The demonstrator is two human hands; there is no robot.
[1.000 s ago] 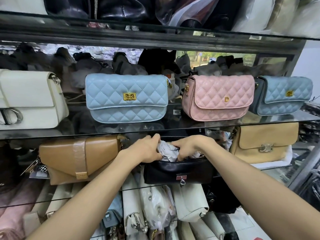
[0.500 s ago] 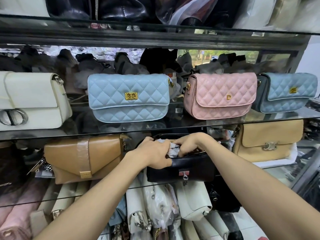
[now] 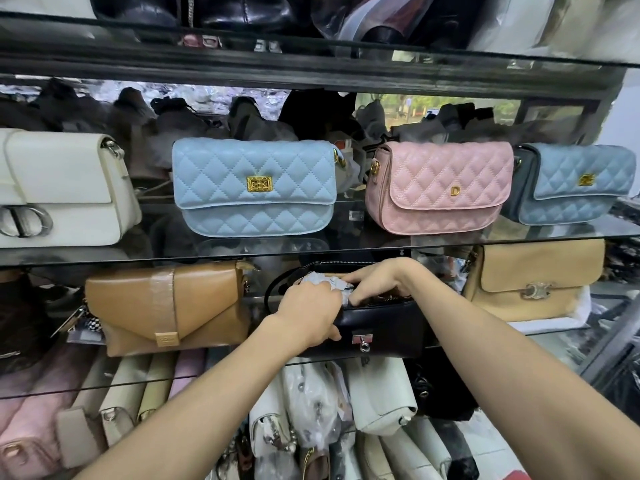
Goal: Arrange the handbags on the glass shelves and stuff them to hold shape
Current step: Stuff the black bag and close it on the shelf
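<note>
A black handbag [image 3: 381, 329] with a silver clasp stands on the lower glass shelf [image 3: 554, 332], its top unzipped. Crumpled white stuffing paper [image 3: 322, 280] pokes out of the opening. My left hand [image 3: 306, 311] grips the bag's front left edge and presses on the paper. My right hand [image 3: 377, 280] reaches over the opening with its fingers pushed down into the bag against the paper. Brown [image 3: 166, 306] and tan [image 3: 540, 278] flap bags flank it.
The upper glass shelf [image 3: 346, 249] carries a cream bag [image 3: 62, 188], a light blue quilted bag [image 3: 254, 187], a pink quilted bag [image 3: 440, 187] and a blue-grey quilted bag [image 3: 571, 183]. Several wrapped bags [image 3: 311, 410] are packed upright below. Dark bags fill the top shelf.
My left hand has slid down from the paper onto the bag's front left edge. The right hand has pushed deeper into the opening, so less paper shows.
</note>
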